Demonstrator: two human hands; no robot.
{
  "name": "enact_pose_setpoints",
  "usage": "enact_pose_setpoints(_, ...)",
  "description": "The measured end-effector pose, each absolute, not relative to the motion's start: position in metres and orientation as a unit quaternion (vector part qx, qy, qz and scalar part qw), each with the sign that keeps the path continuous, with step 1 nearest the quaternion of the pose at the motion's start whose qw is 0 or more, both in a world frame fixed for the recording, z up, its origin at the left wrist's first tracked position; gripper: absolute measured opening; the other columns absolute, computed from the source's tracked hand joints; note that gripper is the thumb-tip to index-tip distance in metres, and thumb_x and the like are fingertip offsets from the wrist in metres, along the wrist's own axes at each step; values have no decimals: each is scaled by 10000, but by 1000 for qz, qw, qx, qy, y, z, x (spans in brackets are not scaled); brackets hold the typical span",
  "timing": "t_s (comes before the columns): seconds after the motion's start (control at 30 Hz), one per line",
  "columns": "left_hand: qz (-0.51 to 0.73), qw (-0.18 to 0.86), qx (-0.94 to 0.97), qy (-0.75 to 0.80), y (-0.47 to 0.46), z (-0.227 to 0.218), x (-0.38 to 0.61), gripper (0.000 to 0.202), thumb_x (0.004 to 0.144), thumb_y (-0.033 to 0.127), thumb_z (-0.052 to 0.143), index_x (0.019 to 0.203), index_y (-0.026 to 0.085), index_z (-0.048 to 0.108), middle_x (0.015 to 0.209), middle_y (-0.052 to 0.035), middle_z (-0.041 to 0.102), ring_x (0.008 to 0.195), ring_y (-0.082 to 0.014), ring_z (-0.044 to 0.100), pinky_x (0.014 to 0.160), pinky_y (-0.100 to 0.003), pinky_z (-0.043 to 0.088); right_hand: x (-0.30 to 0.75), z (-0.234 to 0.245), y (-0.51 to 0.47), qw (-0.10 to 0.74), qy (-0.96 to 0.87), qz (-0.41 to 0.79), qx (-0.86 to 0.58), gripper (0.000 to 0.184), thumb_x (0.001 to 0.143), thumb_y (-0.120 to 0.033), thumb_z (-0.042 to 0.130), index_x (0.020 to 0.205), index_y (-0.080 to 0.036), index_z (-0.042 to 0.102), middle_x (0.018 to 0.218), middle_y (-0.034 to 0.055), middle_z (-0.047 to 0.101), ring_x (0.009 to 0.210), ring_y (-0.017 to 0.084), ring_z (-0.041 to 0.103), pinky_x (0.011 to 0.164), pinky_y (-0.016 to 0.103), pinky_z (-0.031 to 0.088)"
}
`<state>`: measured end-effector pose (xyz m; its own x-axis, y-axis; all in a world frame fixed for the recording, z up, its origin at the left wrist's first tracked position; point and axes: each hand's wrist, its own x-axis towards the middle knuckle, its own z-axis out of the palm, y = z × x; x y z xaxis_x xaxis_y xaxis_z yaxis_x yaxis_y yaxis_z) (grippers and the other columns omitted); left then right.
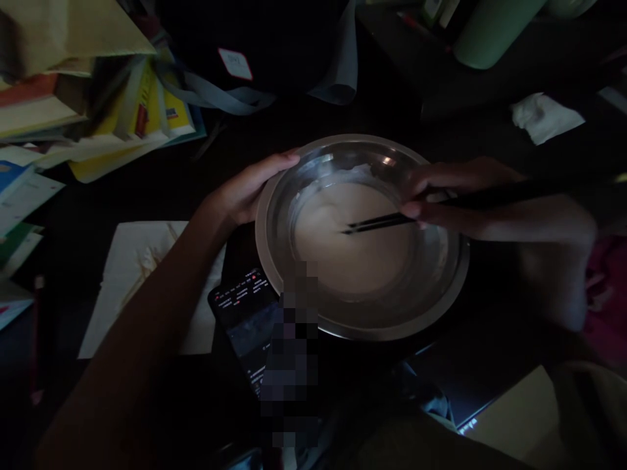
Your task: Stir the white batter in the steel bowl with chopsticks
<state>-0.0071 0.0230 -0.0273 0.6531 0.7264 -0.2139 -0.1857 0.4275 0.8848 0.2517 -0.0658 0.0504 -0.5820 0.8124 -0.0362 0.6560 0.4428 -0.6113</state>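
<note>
Two hands busy: left hand (242,192) curled over the left rim of the round shiny steel bowl (392,326), right hand (450,192) closed around thin black chopsticks (377,224), tips in the pale creamy batter (353,261) mid-bowl. The bowl sits on a dark table, black phone (240,313) just beside its near-left edge

L hand (245,192) grips steel bowl (443,287) rim; R hand (450,196) holds chopsticks (379,224) in batter (353,241).

The bowl (361,238) sat centre, batter (355,245) in it. A phone (242,320) lay at its front left, books (117,111) behind left.
</note>
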Motion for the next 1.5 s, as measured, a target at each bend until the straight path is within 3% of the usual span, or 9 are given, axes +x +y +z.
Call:
enact_pose_setpoints(0.1,286,794,452,291,24,-28,-7,318,886,211,410,1151,88,535,700,16,666,624,-72,632,621,-170,499,255,53,-64,81,-855,357,-367,154,855,-306,507,803,-186,589,643,-42,553,570,46,505,481,191,373)
enact_pose_setpoints(0.3,282,795,456,282,23,-26,-6,338,897,197,376,1187,73,500,686,26,661,619,-72,636,661,-187,505,240,43,-69,117,-855,312,-399,163,848,-332,523,908,-189,572,828,-18,610,751,71,563,647,212,430)
enact_pose_setpoints(0.53,281,797,448,293,23,-26,-7,283,896,204,387,1080,71,555,679,17,659,607,-74,644,583,-162,512,259,56,-66,72,-848,361,-381,132,850,-299,511,792,-198,574,629,-35,541,553,57,497,468,210,368)
enact_pose_setpoints(0.77,286,786,461,295,23,-26,-5,312,905,181,341,1135,78,525,663,47,645,586,-50,636,662,-181,516,238,43,-69,115,-849,317,-407,139,839,-308,529,898,-193,582,853,-15,616,785,99,569,672,234,423)
enact_pose_setpoints(1.0,277,778,466,318,23,-26,-7,324,911,216,346,1160,82,504,709,32,655,666,-80,654,714,-213,509,261,58,-67,103,-839,305,-439,203,856,-346,495,760,-191,582,638,-33,543,568,59,497,471,214,362)
enact_pose_setpoints(1.1,274,788,467,293,23,-26,-6,343,913,207,334,1199,92,484,759,27,669,650,-68,647,690,-195,502,251,50,-67,76,-860,366,-348,186,853,-357,503,846,-202,604,736,-33,594,666,59,553,545,194,419)
enact_pose_setpoints(1.23,275,796,465,273,22,-24,-5,322,911,178,329,1161,91,513,665,47,647,601,-53,635,646,-161,500,239,40,-69,117,-863,298,-391,183,844,-371,517,915,-214,577,878,-21,622,797,96,578,666,236,440)
enact_pose_setpoints(1.37,275,792,455,301,21,-23,-6,305,910,201,352,1126,81,530,673,40,652,586,-48,625,607,-152,495,251,48,-69,137,-826,262,-480,116,847,-325,515,836,-224,572,680,-34,587,606,91,555,519,252,404)
enact_pose_setpoints(1.5,270,793,451,308,22,-24,-6,319,904,218,369,1154,93,521,700,33,657,599,-56,625,606,-162,493,256,53,-68,106,-845,312,-421,188,849,-359,499,760,-216,583,597,-47,546,519,65,510,429,220,372)
